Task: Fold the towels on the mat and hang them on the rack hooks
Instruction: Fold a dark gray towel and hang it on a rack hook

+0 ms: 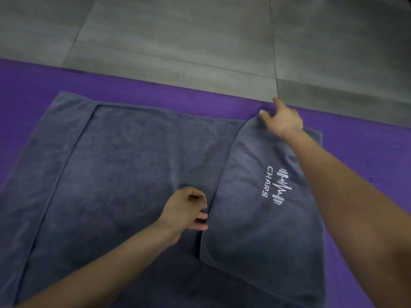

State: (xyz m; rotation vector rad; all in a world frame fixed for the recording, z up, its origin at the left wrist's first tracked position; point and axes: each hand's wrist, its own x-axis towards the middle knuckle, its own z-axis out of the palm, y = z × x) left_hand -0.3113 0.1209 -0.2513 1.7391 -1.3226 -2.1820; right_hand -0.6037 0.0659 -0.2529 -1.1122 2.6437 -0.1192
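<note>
A dark grey towel (pixel 124 174) lies spread on the purple mat (pixel 155 90). Its right end is folded over as a flap (pixel 251 230) with a white "CHARS" logo (pixel 275 185) facing up. My right hand (pixel 282 121) pinches the flap's far corner, with the index finger sticking out toward the mat's edge. My left hand (pixel 186 212) holds the flap's near-left edge, its fingers curled and tucked under the fabric. A narrow strip along the towel's left side is also folded over.
Grey tiled floor (pixel 200 34) lies beyond the mat's far edge. Bare purple mat shows at the left and at the right (pixel 367 156) of the towel. No rack or hooks are in view.
</note>
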